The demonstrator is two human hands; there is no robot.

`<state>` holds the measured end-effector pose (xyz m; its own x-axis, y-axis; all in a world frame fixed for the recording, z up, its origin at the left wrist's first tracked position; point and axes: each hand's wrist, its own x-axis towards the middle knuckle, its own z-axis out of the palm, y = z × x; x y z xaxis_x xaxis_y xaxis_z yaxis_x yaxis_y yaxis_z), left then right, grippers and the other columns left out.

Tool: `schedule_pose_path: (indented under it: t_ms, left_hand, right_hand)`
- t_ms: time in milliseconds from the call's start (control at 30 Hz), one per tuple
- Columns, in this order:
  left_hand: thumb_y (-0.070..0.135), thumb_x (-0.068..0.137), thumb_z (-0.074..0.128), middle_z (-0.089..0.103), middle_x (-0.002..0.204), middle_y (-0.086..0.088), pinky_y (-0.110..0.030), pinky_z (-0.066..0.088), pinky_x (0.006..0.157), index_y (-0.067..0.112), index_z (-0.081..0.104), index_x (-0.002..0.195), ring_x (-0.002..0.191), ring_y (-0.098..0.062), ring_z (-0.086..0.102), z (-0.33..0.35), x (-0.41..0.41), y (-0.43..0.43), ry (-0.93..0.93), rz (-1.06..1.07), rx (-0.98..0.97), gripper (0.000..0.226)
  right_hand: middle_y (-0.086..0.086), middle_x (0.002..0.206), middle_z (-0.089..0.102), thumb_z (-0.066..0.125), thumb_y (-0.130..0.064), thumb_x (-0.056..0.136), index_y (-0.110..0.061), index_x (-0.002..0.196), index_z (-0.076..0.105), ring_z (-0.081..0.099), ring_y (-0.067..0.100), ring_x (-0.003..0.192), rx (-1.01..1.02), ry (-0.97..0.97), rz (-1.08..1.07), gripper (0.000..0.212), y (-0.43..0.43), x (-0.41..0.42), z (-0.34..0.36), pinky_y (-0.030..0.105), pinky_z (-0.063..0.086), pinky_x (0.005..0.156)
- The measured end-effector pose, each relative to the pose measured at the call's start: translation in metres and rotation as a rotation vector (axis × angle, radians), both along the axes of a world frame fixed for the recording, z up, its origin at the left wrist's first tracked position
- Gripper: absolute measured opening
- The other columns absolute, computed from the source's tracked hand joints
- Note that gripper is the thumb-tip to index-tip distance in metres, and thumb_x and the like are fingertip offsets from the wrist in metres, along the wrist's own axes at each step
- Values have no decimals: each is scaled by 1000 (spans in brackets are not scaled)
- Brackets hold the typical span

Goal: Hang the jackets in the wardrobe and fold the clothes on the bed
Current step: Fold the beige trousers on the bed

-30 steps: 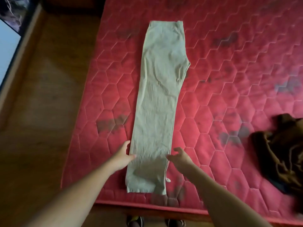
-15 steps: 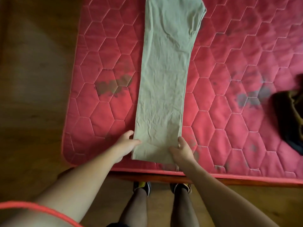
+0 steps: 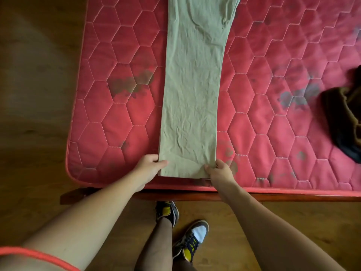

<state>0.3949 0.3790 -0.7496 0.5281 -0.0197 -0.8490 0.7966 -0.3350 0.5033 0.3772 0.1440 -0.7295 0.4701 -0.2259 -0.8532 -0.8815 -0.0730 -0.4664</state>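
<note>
The head view looks down on a red quilted mattress [image 3: 121, 122] stitched in hexagons and marked with dark blotches. It carries two garments. A pair of pale beige cloth trousers [image 3: 191, 106], laid leg over leg into one long creased strip, lies flat on the mattress, running from its near edge away toward the top of the view, where the wider upper part is cut off. The hem end sits just inside the near edge of the mattress. The left hand [image 3: 149, 169] grips the left corner of that hem, with the thumb lying on top of the cloth and the fingers tucked at its side. The right hand [image 3: 220, 172] pinches the right corner in the same manner, thumb on the cloth and fingers curled round the edge. Well apart from the trousers, toward the right side of the mattress, lies a crumpled dark brown fabric garment [image 3: 343, 118], partly out of view. A dark polished wooden bed rail [image 3: 293, 197] runs under the near edge of the mattress. In front of it, two navy-and-yellow sneakers [image 3: 192, 241] stand on the brown wooden floor [image 3: 39, 94].
</note>
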Motion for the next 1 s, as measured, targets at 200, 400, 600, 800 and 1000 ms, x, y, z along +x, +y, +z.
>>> schedule_pose_path:
  t_ms: [200, 400, 600, 800, 1000]
  left_hand:
    - [23, 91, 69, 67, 114, -4, -32, 54, 84, 34, 41, 142, 95, -17, 67, 2, -23, -5, -81, -16, 57, 59]
    - [9, 94, 56, 63, 126, 7, -20, 39, 70, 37, 62, 114, 89, -12, 56, 23, -19, 0, -205, -159, 56, 35]
    - [22, 92, 55, 53, 65, 2, -25, 39, 75, 25, 77, 88, 75, -16, 52, 89, 34, 19, -129, -184, -70, 23]
    - [43, 79, 64, 68, 86, -4, -28, 37, 58, 18, 71, 109, 69, -12, 63, 186, 218, 15, -307, 50, -326, 39]
    - [32, 102, 51, 67, 120, -2, -27, 49, 72, 29, 51, 139, 103, -16, 63, 146, 325, 16, -427, 254, -41, 37]
  right_hand:
    - [8, 100, 64, 54, 4, 86, -26, 121, 39, 69, 29, 84, -71, -18, 95, 49, -4, -17, 6, 46, 60, 72]
    - [12, 79, 52, 51, 7, 83, -37, 112, 54, 48, 23, 61, 65, -31, 168, 53, -12, -8, 28, 36, 44, 59]
    - [12, 72, 62, 62, -5, 83, -10, 85, 78, 54, 22, 63, 119, -15, 191, 17, -20, 42, 85, 29, 41, 55]
    - [13, 72, 64, 52, -47, 100, -12, 91, 73, 54, 20, 57, 278, -272, -2, 41, -33, 212, 165, 30, 37, 55]
    - [10, 103, 65, 51, -57, 100, -29, 102, 59, 61, 20, 84, -44, -311, -18, 29, -38, 306, 150, 39, 54, 76]
